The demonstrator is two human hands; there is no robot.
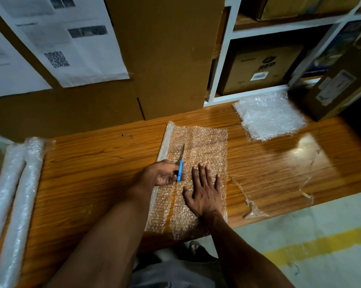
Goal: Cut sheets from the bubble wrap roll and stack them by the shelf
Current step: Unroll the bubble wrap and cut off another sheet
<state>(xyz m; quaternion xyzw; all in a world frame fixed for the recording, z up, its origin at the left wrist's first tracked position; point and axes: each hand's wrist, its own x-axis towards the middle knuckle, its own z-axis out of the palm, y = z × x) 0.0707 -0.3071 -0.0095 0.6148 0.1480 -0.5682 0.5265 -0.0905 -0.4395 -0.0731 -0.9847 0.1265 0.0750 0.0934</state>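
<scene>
The left hand grips a blue knife over the bubble wrap mid-desk; the right hand lies flat on it, fingers straight. A wandering blade could nick those fingers. The stack sits far right by the shelf.

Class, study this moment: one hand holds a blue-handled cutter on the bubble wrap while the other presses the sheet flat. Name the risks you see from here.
1. The right hand lies flat on the bubble wrap sheet beside the blade line; if the cutter in the left hand slips sideways, the fingers could be nicked.
2. The blade works straight on the wooden table, so it may score it.
3. The sheet overhangs the near edge and might shift, giving a crooked cut.
</scene>
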